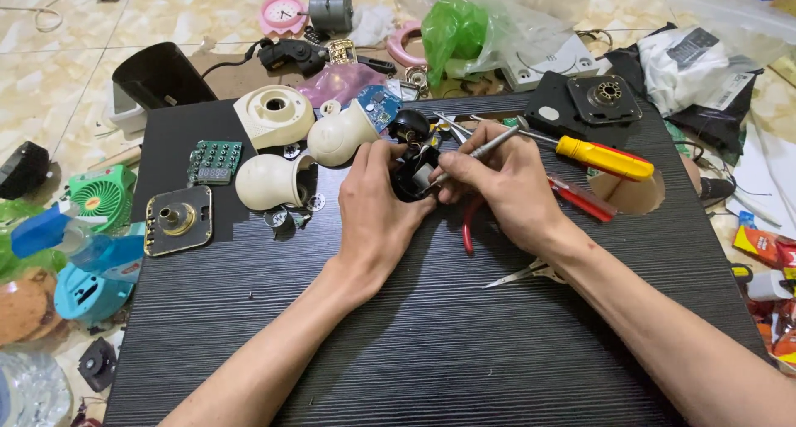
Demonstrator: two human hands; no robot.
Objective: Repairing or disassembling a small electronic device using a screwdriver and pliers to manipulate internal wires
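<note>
Two bare forearms reach in from the near edge across the black wood-grain desk [431, 336] and meet above its middle. Between them sits the small black plastic housing [412, 178], a rounded shell with pale and metallic parts showing inside. The left hand [377, 207] is wrapped around it from below and from the side, fingers curled closed on its rim. The right hand [506, 182] is pinched closed on a slim silver metal screwdriver [477, 152], whose tip points into the housing's opening.

It looks light and stiff, smooth enough to slip, and the small parts inside seem fragile; the outer rim, where the left hand grips, appears the safest place to hold it.

Just beyond lie cream plastic dome shells [338, 137], a yellow-handled screwdriver [604, 158] and red-handled pliers [580, 199] partly hidden by the right hand. Farther left are a green circuit board [214, 162] and a square brass-coloured metal plate [177, 220]
</note>
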